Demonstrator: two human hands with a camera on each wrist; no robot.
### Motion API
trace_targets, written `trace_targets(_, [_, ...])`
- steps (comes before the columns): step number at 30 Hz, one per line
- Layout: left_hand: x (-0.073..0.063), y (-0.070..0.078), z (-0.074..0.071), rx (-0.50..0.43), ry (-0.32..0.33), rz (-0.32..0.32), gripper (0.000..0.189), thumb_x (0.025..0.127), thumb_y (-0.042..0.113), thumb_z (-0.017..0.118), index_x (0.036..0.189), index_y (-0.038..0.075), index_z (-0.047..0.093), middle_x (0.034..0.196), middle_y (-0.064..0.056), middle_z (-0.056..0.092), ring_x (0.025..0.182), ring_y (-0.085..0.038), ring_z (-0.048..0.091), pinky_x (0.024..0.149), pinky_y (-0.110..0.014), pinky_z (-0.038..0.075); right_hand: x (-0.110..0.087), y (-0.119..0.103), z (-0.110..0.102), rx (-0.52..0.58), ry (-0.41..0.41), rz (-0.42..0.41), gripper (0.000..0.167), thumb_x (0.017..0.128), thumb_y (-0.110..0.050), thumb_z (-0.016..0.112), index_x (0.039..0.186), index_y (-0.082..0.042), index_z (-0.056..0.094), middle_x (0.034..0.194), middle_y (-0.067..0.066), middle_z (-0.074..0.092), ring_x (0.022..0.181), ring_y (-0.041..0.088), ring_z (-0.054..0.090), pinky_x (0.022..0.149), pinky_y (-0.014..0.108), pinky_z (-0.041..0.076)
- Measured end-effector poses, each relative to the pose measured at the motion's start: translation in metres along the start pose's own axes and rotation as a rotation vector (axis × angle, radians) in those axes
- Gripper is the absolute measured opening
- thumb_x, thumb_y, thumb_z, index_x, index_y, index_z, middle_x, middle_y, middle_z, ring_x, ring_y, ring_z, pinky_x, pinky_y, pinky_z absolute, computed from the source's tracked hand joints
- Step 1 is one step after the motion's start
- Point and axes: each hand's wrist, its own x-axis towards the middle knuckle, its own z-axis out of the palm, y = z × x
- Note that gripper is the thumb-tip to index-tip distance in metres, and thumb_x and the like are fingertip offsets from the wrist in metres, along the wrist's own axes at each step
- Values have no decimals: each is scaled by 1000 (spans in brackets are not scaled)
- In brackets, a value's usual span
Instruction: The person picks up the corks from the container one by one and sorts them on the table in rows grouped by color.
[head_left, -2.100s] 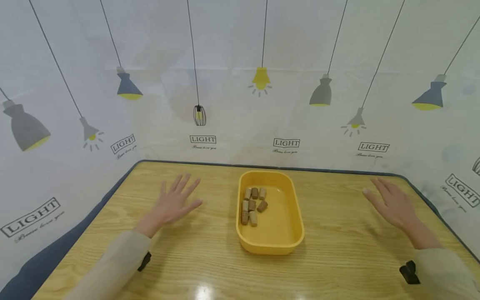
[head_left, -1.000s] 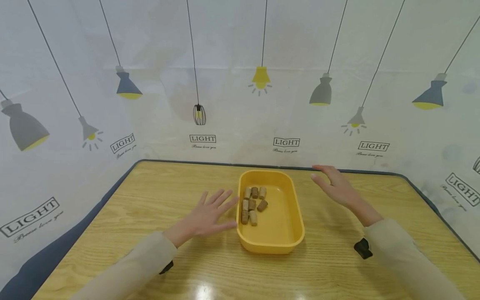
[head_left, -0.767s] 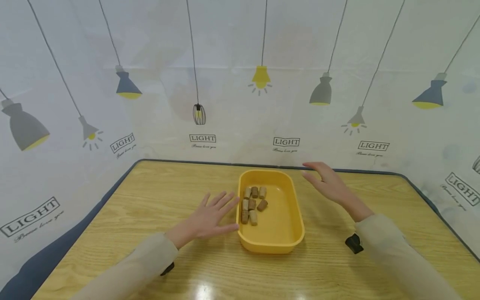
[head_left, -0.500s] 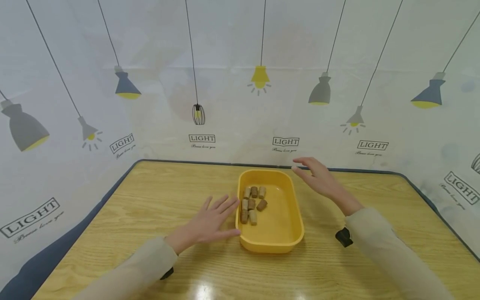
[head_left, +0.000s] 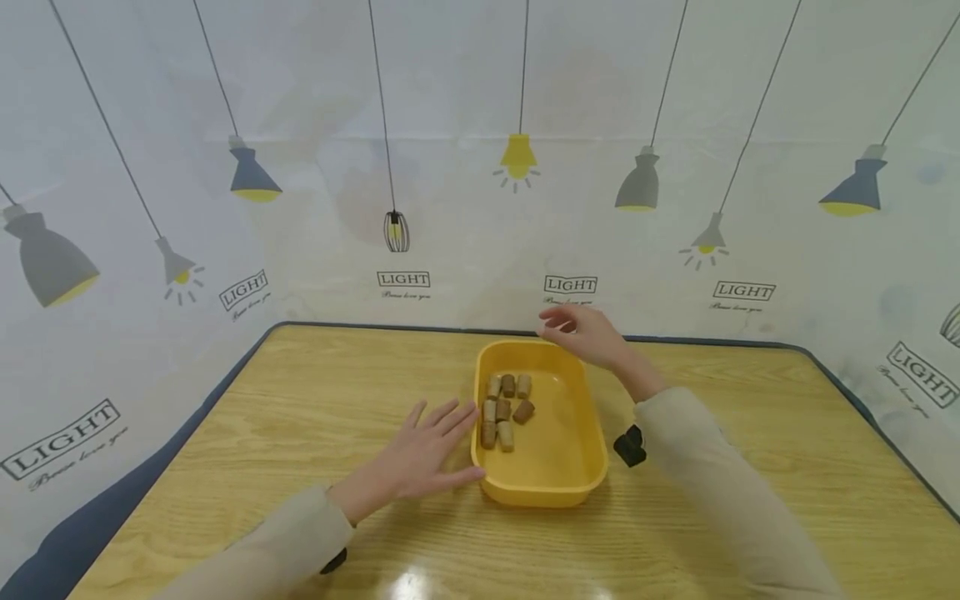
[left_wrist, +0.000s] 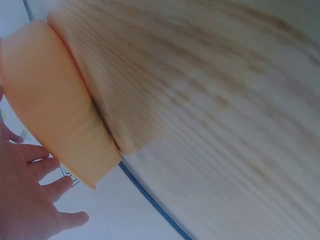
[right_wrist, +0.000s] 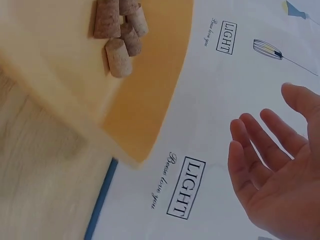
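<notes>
A yellow plastic tray stands on the wooden table, with several corks grouped along its left side. Some corks are pale and some darker brown; in the right wrist view they show cork grain. My left hand is spread at the tray's left wall, its fingertips right at the rim. The same hand appears beside the orange-looking tray wall in the left wrist view. My right hand hovers above the tray's far right corner, fingers loosely bent and holding nothing; its palm shows in the right wrist view.
The wooden table has a dark blue edge. Behind it hangs a pale cloth printed with lamps and LIGHT labels. Black wrist pieces sit below both sleeves.
My right hand has swung left from the table's right side to above the tray's far end. Earlier, my left hand moved right to the tray's left rim. Tray and corks stay put.
</notes>
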Motion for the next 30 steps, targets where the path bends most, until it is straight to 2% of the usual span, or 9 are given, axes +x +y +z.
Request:
trace_targets(5, [0, 2, -2, -10, 5, 5, 81, 83, 67, 25, 140, 8, 26, 143, -5, 23, 129, -26, 18, 100, -51, 7, 10, 1, 13, 27, -38, 22, 35, 86, -20, 57, 115, -1, 55, 106, 15, 58, 92, 27, 55, 78, 38, 45])
trace_targets(11, [0, 2, -1, 4, 23, 4, 82, 83, 67, 25, 139, 8, 28, 142, -5, 26, 128, -26, 21, 100, -51, 8, 17, 1, 28, 125, -107, 151, 38, 85, -21, 59, 118, -2, 53, 107, 15, 57, 86, 26, 56, 69, 35, 48])
trace_targets(15, [0, 1, 0, -9, 37, 6, 81, 83, 67, 26, 138, 8, 30, 142, -5, 26, 128, -26, 21, 99, -52, 10, 21, 5, 37, 188, -133, 196, 41, 85, -21, 60, 119, 0, 51, 107, 16, 55, 86, 28, 56, 65, 34, 48])
trace_targets(22, [0, 1, 1, -18, 47, 6, 81, 83, 67, 27, 138, 8, 30, 141, -5, 27, 127, -26, 22, 100, -51, 10, 21, 12, 54, 262, -179, 286, 46, 85, -20, 60, 124, 0, 47, 117, 20, 50, 92, 33, 55, 68, 37, 47])
trace_targets(30, [0, 0, 1, -10, 64, 14, 81, 82, 67, 30, 137, 7, 33, 140, -6, 30, 126, -27, 25, 98, -53, 13, 14, 28, 65, 263, -182, 346, 43, 82, -10, 58, 122, 3, 48, 119, 23, 48, 88, 28, 56, 71, 40, 47])
